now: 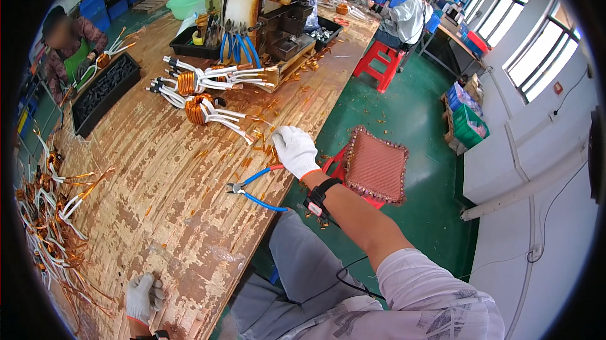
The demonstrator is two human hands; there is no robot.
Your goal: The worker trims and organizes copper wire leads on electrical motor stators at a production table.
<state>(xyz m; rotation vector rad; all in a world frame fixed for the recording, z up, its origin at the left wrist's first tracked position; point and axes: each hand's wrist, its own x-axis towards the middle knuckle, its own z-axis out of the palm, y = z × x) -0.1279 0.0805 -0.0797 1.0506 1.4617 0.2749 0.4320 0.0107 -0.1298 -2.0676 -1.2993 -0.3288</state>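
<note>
My right hand (295,149), in a white knit glove, is over the table's right edge. Its fingers are closed, and a thin strip shows at their tips, too small to name. Just below it lie diagonal cutters (235,188) with blue and red handles, apart from my fingers. Beyond the hand, copper-wound toroid coils (197,109) with white leads lie in a group, their bare wire ends pointing toward the hand. My left hand (144,299), gloved too, rests at the near left on the table with curled fingers and nothing visible in them.
More coils with white leads (69,214) pile up at the left. A black tray (106,95) holds dark pieces; upright blue-handled pliers (240,46) stand by a machine (285,27). Copper scraps dot the worn tabletop (158,195). Two other people sit farther off; a cushioned red stool (377,166) stands right.
</note>
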